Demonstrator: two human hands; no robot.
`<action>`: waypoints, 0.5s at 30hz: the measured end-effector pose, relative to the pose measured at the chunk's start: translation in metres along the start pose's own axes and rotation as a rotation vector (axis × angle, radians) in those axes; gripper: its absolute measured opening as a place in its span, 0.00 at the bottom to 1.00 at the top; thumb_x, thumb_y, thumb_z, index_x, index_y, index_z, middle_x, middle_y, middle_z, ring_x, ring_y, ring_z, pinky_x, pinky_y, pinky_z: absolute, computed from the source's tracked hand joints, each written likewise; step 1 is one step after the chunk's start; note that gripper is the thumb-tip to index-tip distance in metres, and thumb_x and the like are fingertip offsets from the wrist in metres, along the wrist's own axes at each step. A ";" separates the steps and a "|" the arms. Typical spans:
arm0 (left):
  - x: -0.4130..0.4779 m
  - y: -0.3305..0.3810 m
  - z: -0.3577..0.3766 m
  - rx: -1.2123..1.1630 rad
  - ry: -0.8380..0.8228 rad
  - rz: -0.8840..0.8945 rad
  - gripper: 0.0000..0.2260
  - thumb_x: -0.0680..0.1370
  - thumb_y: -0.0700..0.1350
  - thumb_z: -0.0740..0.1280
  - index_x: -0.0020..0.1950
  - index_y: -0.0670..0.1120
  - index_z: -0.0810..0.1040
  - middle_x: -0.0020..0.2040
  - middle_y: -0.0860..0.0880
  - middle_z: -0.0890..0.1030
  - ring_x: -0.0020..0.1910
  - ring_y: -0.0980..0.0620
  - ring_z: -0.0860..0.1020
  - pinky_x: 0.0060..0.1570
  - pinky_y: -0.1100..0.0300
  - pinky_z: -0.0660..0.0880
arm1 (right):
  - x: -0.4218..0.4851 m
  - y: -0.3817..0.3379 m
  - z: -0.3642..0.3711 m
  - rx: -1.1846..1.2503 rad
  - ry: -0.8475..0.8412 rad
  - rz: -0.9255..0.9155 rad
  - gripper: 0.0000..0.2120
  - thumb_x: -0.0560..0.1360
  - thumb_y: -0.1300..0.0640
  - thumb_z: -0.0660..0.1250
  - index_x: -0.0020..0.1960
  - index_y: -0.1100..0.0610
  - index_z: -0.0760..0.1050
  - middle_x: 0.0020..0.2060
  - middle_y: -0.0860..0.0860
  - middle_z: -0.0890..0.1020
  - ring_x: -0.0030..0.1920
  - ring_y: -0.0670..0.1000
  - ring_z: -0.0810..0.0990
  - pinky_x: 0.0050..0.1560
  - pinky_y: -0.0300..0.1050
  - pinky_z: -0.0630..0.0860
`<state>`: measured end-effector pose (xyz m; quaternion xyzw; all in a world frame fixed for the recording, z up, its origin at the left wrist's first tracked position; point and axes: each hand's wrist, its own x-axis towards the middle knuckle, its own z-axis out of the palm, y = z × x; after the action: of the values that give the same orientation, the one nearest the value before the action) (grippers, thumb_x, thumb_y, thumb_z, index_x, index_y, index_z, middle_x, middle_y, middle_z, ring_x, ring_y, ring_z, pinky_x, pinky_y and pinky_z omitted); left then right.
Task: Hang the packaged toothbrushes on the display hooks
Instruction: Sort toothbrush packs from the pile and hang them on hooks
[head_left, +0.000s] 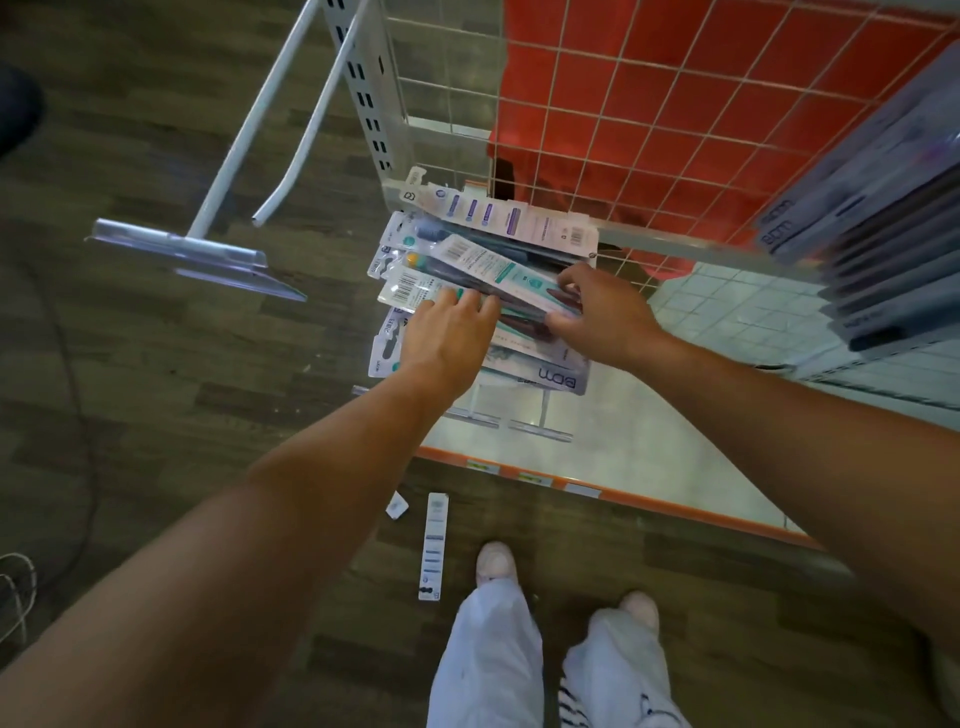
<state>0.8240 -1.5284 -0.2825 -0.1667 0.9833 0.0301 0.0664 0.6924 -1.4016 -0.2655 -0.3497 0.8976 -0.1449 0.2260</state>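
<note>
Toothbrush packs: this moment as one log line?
left hand: rests on pile | right hand: pinches top pack | display hook: empty | stray pack: on floor

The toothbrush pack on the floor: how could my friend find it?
Find the orange shelf edge. Just in front, on the dark wood floor, lies one long white pack beside a shoe. It alone is down there; the other packs are heaped above the shelf.

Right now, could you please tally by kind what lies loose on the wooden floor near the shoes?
Toothbrush pack: 1
Small white scrap: 1
Total: 2
</note>
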 end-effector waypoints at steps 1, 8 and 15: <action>0.000 0.001 0.001 0.006 -0.002 0.000 0.21 0.78 0.45 0.68 0.69 0.48 0.67 0.63 0.45 0.75 0.60 0.44 0.73 0.56 0.51 0.71 | -0.004 0.001 -0.002 0.036 -0.002 0.003 0.23 0.74 0.49 0.68 0.66 0.55 0.69 0.61 0.55 0.77 0.56 0.55 0.76 0.53 0.49 0.76; 0.001 0.003 -0.004 0.136 -0.013 0.020 0.18 0.77 0.44 0.69 0.65 0.46 0.72 0.61 0.46 0.76 0.59 0.44 0.73 0.57 0.51 0.70 | -0.027 0.008 -0.016 0.235 0.026 0.056 0.17 0.75 0.62 0.65 0.63 0.57 0.71 0.58 0.56 0.78 0.53 0.55 0.75 0.54 0.51 0.76; -0.003 0.006 -0.016 0.222 0.023 0.049 0.11 0.79 0.42 0.64 0.61 0.45 0.76 0.57 0.47 0.79 0.57 0.45 0.75 0.56 0.53 0.71 | -0.036 0.014 -0.029 0.272 0.038 0.078 0.18 0.75 0.67 0.62 0.63 0.58 0.72 0.55 0.55 0.78 0.54 0.56 0.77 0.55 0.53 0.76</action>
<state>0.8231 -1.5228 -0.2664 -0.1346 0.9851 -0.0794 0.0725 0.6933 -1.3633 -0.2359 -0.2781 0.8866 -0.2631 0.2596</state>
